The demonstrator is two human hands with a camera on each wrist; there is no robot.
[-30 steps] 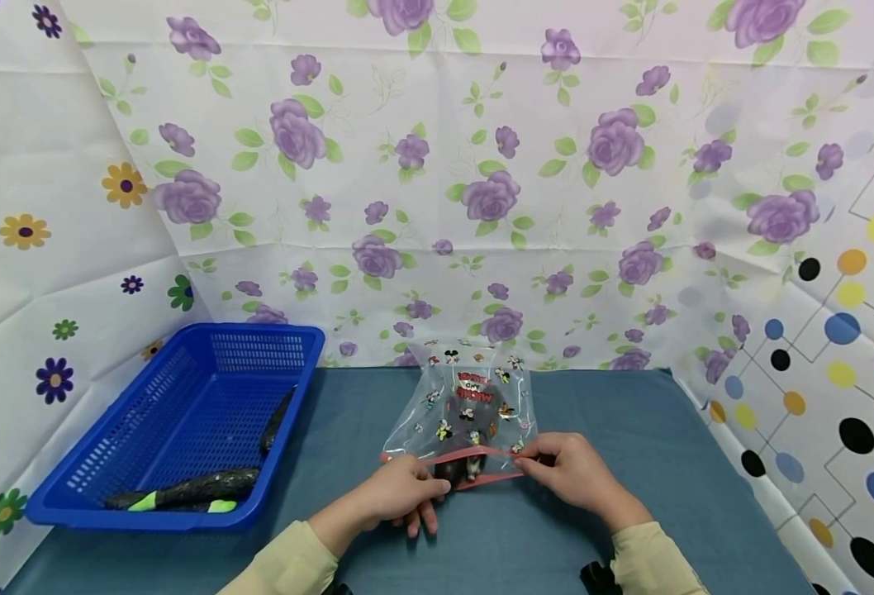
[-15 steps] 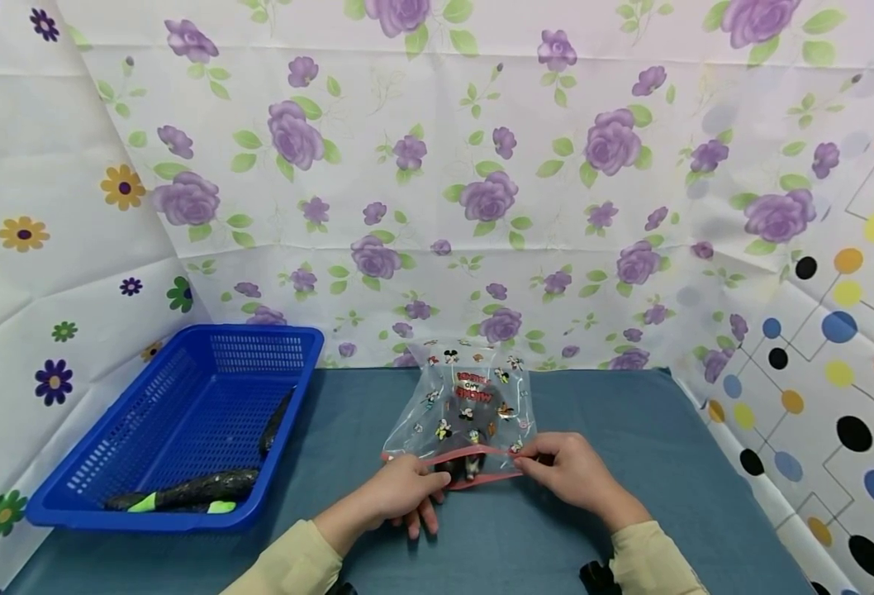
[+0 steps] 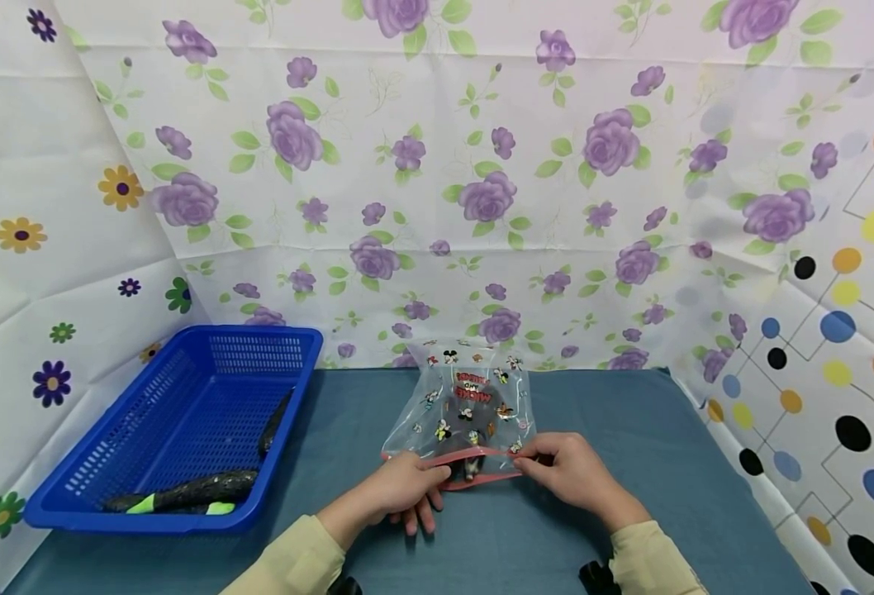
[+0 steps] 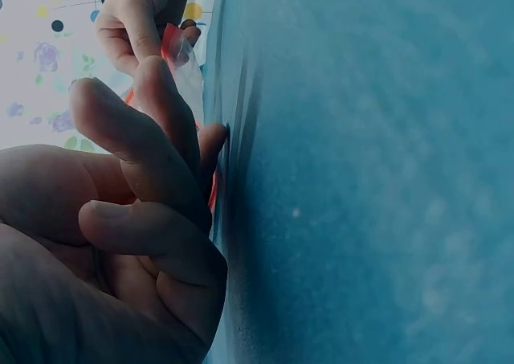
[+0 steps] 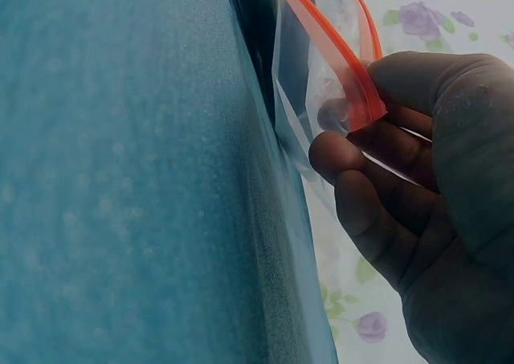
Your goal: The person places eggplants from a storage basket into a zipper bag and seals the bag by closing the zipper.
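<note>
A clear zip bag [image 3: 415,434] with cartoon prints and a red zip strip lies mid-table, mouth toward me. Inside it are dark, long shapes, one with a pale end [image 3: 472,468] showing at the mouth. My left hand [image 3: 406,487] is at the left of the mouth, thumb along the near edge and other fingers curled below; its contact with the bag is partly hidden. At the right corner, my right hand [image 3: 572,471] pinches the red strip [image 5: 357,99] between thumb and fingers. In the left wrist view, the left fingers [image 4: 152,163] are bent close beside the table.
A blue perforated basket [image 3: 177,521] stands at the left, holding several long dark vegetables [image 3: 214,487] with bright green ends, like eggplants. A teal cloth [image 3: 608,405] covers the table. Flowered and dotted sheets hang behind and at the sides.
My left thumb has shifted slightly up and right, now covering more of the dark end at the bag's mouth. The right hand and the bag stay nearly still.
</note>
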